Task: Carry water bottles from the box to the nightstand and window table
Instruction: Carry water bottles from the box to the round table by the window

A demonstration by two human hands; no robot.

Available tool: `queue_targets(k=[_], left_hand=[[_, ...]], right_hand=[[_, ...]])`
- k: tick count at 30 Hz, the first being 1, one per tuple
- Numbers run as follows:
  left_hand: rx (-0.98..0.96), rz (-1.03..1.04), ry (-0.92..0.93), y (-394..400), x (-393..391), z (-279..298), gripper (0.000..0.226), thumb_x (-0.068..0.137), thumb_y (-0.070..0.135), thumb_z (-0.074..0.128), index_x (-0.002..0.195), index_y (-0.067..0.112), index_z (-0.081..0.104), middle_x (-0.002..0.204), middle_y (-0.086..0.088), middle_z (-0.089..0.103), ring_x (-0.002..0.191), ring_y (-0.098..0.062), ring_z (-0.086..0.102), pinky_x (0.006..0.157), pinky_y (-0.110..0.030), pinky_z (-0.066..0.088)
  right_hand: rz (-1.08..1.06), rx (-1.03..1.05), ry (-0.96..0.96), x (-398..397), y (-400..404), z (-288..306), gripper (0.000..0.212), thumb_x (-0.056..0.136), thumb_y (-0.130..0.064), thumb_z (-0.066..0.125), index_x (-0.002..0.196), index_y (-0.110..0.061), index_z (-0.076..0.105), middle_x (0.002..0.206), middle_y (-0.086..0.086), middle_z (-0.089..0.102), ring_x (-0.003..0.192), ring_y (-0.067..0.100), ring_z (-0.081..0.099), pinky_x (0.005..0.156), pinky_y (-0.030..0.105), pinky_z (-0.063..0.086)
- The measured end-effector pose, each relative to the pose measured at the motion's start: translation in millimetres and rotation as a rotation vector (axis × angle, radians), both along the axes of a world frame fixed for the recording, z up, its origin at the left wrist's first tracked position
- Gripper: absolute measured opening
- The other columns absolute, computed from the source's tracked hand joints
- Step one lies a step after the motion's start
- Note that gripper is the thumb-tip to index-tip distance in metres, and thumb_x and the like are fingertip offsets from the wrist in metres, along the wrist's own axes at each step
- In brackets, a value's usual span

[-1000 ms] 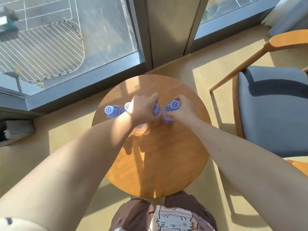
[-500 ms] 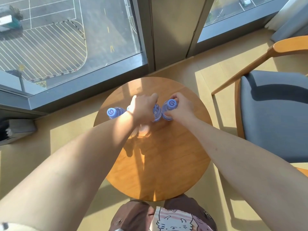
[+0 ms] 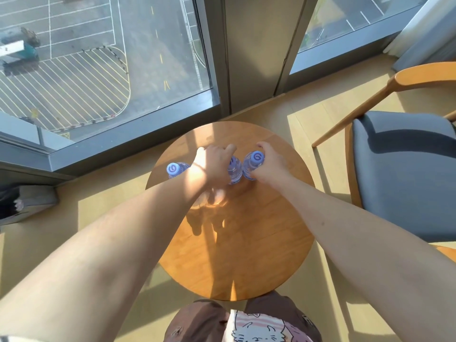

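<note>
Bright sunlight through window [image 3: 103,70]; hard shadows on table [image 3: 246,243]; wide-angle edge distortion.

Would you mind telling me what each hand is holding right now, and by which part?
The left hand grips a water bottle around its upper body; the right hand grips another bottle around its side, below the cap.

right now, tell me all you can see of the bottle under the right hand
The rightmost bottle is clear plastic with a purple-blue cap bearing a pale swirl mark. It stands upright on the round wooden table, on its far half toward the window. The right hand wraps its right side, fingers curled past the cap. Its left side sits close against the middle bottle; whether they touch is unclear. Its base is hidden.
</note>
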State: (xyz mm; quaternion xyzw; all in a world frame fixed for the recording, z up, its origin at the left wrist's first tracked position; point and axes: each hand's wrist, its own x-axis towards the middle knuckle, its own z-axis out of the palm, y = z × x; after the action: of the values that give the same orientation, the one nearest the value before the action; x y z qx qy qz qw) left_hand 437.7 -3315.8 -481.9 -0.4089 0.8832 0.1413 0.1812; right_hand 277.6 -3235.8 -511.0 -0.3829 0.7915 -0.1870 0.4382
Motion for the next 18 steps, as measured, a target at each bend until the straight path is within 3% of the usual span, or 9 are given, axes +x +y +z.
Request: queue_targets(k=[4,8,12,15,18], left_hand=[[0.014,-0.002,0.054,-3,16,22,0.066,0.086,0.04,0.07,0.144,0.02,0.047,0.128,-0.006,0.063,0.114,-0.03,0.061,0.083,-0.037,0.049],[-0.026,-0.005,0.091,-9,34,60,0.065,0.091,0.046,0.066,0.144,0.014,0.047,0.131,-0.013,0.06,0.117,-0.035,0.059,0.091,-0.045,0.053],[-0.071,0.043,0.174,-9,53,107,0.055,0.086,0.042,0.068,0.132,0.016,0.055,0.123,-0.012,0.062,0.117,-0.036,0.058,0.088,-0.043,0.051],[-0.112,0.092,0.184,-11,72,147,0.056,0.087,0.042,0.068,0.135,0.017,0.054,0.128,-0.01,0.06,0.12,-0.036,0.058,0.093,-0.045,0.05],[-0.178,0.148,0.214,-10,94,184,0.062,0.087,0.043,0.067,0.142,0.02,0.051,0.138,-0.009,0.057,0.129,-0.035,0.052,0.102,-0.049,0.046]], right_hand=[[0.015,-0.01,0.04,7,3,29,0.085,0.078,-0.005,0.074,0.153,-0.025,0.039,0.146,0.007,0.054,0.131,0.027,0.054,0.103,0.038,0.05],[0.028,-0.068,0.084,21,-2,74,0.085,0.076,-0.003,0.068,0.153,-0.024,0.041,0.146,0.006,0.056,0.128,0.028,0.056,0.095,0.032,0.047],[0.07,-0.144,0.143,45,-2,125,0.084,0.078,-0.006,0.07,0.154,-0.026,0.04,0.144,0.007,0.058,0.123,0.029,0.058,0.097,0.039,0.052],[0.12,-0.205,0.171,64,-5,164,0.084,0.078,-0.009,0.071,0.154,-0.027,0.04,0.142,0.008,0.058,0.118,0.029,0.062,0.092,0.04,0.056],[0.238,-0.284,0.237,82,-12,201,0.082,0.078,-0.012,0.075,0.153,-0.024,0.042,0.148,0.006,0.056,0.129,0.03,0.056,0.101,0.042,0.052]])
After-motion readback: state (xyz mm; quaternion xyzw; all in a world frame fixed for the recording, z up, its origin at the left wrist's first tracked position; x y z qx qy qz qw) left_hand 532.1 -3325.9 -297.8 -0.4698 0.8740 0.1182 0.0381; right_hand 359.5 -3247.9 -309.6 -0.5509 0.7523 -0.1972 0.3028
